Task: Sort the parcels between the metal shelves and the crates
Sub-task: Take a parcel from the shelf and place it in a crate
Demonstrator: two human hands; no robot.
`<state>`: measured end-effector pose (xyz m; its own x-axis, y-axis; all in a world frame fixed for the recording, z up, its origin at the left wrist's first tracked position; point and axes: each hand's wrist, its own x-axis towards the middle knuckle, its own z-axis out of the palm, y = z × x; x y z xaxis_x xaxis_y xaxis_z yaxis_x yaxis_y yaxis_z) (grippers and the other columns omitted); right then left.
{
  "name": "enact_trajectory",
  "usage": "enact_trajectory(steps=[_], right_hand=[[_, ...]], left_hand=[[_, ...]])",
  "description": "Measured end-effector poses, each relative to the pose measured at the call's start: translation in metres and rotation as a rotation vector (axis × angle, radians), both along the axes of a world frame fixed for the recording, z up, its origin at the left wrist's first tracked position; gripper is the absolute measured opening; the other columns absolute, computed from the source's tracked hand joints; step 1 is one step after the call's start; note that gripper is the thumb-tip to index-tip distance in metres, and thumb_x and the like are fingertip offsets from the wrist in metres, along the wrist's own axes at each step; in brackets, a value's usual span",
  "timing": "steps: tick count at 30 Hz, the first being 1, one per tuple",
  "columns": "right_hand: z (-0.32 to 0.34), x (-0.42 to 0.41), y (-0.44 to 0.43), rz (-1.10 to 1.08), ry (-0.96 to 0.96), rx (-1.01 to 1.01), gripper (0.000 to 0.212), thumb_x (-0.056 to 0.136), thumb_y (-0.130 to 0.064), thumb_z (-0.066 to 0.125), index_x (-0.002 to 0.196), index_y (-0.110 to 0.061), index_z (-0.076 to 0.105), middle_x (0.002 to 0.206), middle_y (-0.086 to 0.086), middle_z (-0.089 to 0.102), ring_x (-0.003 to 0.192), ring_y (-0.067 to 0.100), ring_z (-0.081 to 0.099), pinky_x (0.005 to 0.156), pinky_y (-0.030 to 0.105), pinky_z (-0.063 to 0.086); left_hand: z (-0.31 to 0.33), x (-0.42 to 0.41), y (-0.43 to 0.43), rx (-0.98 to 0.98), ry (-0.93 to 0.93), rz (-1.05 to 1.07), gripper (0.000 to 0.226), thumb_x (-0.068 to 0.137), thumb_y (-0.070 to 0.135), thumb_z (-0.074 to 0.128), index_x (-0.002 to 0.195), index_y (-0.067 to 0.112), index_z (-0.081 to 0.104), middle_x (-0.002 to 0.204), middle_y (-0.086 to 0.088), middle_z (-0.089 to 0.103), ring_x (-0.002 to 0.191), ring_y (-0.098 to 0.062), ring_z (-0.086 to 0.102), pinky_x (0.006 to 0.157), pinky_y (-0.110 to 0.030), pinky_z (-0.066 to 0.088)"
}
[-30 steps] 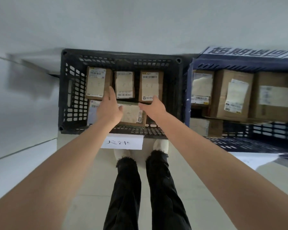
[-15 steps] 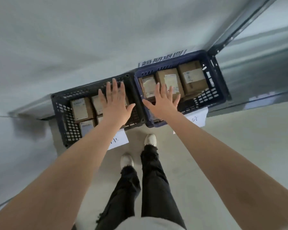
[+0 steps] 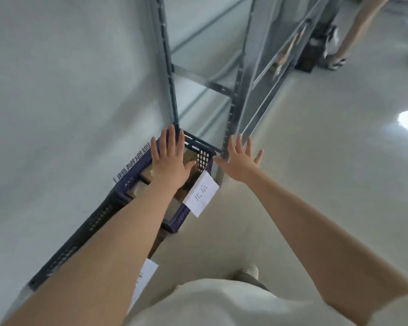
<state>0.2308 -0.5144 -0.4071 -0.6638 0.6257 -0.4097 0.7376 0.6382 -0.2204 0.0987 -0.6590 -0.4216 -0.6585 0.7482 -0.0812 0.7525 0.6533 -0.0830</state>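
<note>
Parcels [image 3: 190,156] in view are brown cardboard boxes inside the blue crate [image 3: 133,169], partly covered by the left forearm. Metal shelves [image 3: 239,85] rise along the wall, seen almost edge-on. A brown shape on a farther level may be another parcel, too blurred to say. The black crate [image 3: 85,231] stands on the floor [image 3: 316,184] by the wall, end to end with the blue crate, its contents hidden by the forearm. A paper label [image 3: 201,195] with handwritten characters hangs on the blue crate's front rim, and a second label [image 3: 143,283] hangs on the black crate.

The left hand [image 3: 170,165] is over the blue crate with fingers [image 3: 173,140] straight and spread, gripping nothing. Cannot tell if it touches the boxes below. The right hand [image 3: 239,165] is in the air just beside the foot of the shelf upright, fingers also spread, empty.

Progress, judged: sorting is partway. Several parcels are already in the blue crate and no parcel is in hand, so this is a gap between parcels. What is left cannot be counted, since the shelf levels barely show. Next step is likely to fetch another parcel from the shelves.
</note>
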Motion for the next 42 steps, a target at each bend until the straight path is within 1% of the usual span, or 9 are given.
enact_trajectory(steps=[5, 8, 14, 18, 22, 29, 32, 35, 42], right_hand=[[0.033, 0.059, 0.077, -0.138, 0.077, 0.024, 0.086, 0.097, -0.069, 0.026, 0.156, -0.026, -0.019, 0.163, -0.003, -0.028, 0.148, 0.029, -0.028, 0.114, 0.065, -0.017], [0.055, 0.092, 0.132, -0.186, 0.110, 0.065, 0.085, 0.098, -0.068, 0.025, 0.156, -0.026, -0.019, 0.162, -0.003, -0.029, 0.148, 0.029, -0.029, 0.115, 0.065, -0.016], [0.092, 0.158, 0.243, -0.245, 0.168, 0.159, 0.086, 0.097, -0.069, 0.025, 0.157, -0.026, -0.019, 0.163, -0.003, -0.027, 0.148, 0.030, -0.029, 0.116, 0.064, -0.015], [0.101, 0.181, 0.309, -0.290, 0.160, 0.172, 0.086, 0.096, -0.070, 0.025, 0.157, -0.026, -0.018, 0.163, -0.002, -0.027, 0.148, 0.031, -0.028, 0.116, 0.064, -0.014], [0.108, 0.176, 0.377, -0.299, 0.159, 0.178, 0.087, 0.096, -0.070, 0.025, 0.156, -0.025, -0.019, 0.163, -0.001, -0.028, 0.148, 0.032, -0.029, 0.116, 0.064, -0.014], [0.126, 0.123, 0.511, -0.271, 0.161, 0.243, 0.088, 0.096, -0.070, 0.026, 0.156, -0.025, -0.021, 0.162, -0.001, -0.030, 0.147, 0.032, -0.031, 0.116, 0.064, -0.016], [0.128, 0.104, 0.568, -0.253, 0.170, 0.267, 0.089, 0.095, -0.071, 0.025, 0.156, -0.025, -0.021, 0.161, -0.001, -0.031, 0.146, 0.032, -0.033, 0.115, 0.064, -0.018], [0.124, 0.097, 0.617, -0.276, 0.145, 0.262, 0.088, 0.095, -0.071, 0.025, 0.157, -0.024, -0.017, 0.161, 0.000, -0.030, 0.146, 0.033, -0.032, 0.115, 0.063, -0.018], [0.122, 0.103, 0.750, -0.382, 0.096, 0.227, 0.088, 0.096, -0.069, 0.029, 0.158, -0.026, -0.015, 0.164, 0.001, -0.025, 0.147, 0.036, -0.029, 0.117, 0.063, -0.014]], left_hand=[[0.032, 0.043, 0.105, 0.071, 0.033, -0.127, 0.088, 0.096, 0.069, 0.016, 0.146, 0.017, -0.035, 0.153, -0.012, -0.040, 0.146, -0.032, -0.029, 0.116, -0.053, -0.018], [0.050, 0.071, 0.169, 0.103, 0.037, -0.182, 0.086, 0.097, 0.067, 0.015, 0.149, 0.016, -0.032, 0.155, -0.013, -0.038, 0.145, -0.031, -0.031, 0.118, -0.052, -0.016], [0.082, 0.114, 0.286, 0.169, 0.070, -0.214, 0.083, 0.096, 0.066, 0.007, 0.145, 0.016, -0.037, 0.147, -0.012, -0.047, 0.142, -0.030, -0.035, 0.116, -0.049, -0.021], [0.092, 0.128, 0.345, 0.192, 0.062, -0.237, 0.083, 0.096, 0.067, 0.010, 0.138, 0.018, -0.043, 0.144, -0.010, -0.049, 0.141, -0.028, -0.037, 0.113, -0.048, -0.024], [0.096, 0.118, 0.403, 0.186, 0.073, -0.215, 0.083, 0.096, 0.067, 0.012, 0.136, 0.018, -0.043, 0.145, -0.011, -0.047, 0.144, -0.030, -0.033, 0.115, -0.049, -0.021], [0.103, 0.066, 0.542, 0.230, 0.153, -0.252, 0.086, 0.097, 0.065, 0.019, 0.148, 0.016, -0.030, 0.158, -0.013, -0.032, 0.148, -0.031, -0.024, 0.117, -0.050, -0.016], [0.104, 0.042, 0.608, 0.225, 0.153, -0.279, 0.087, 0.096, 0.066, 0.020, 0.145, 0.017, -0.032, 0.158, -0.013, -0.032, 0.148, -0.031, -0.024, 0.117, -0.050, -0.017], [0.101, 0.024, 0.669, 0.200, 0.168, -0.317, 0.087, 0.096, 0.067, 0.018, 0.149, 0.015, -0.029, 0.157, -0.013, -0.033, 0.147, -0.031, -0.027, 0.119, -0.051, -0.015], [0.088, 0.005, 0.798, 0.144, 0.194, -0.360, 0.088, 0.095, 0.069, 0.016, 0.145, 0.015, -0.034, 0.146, -0.011, -0.045, 0.145, -0.029, -0.030, 0.102, -0.048, -0.035]])
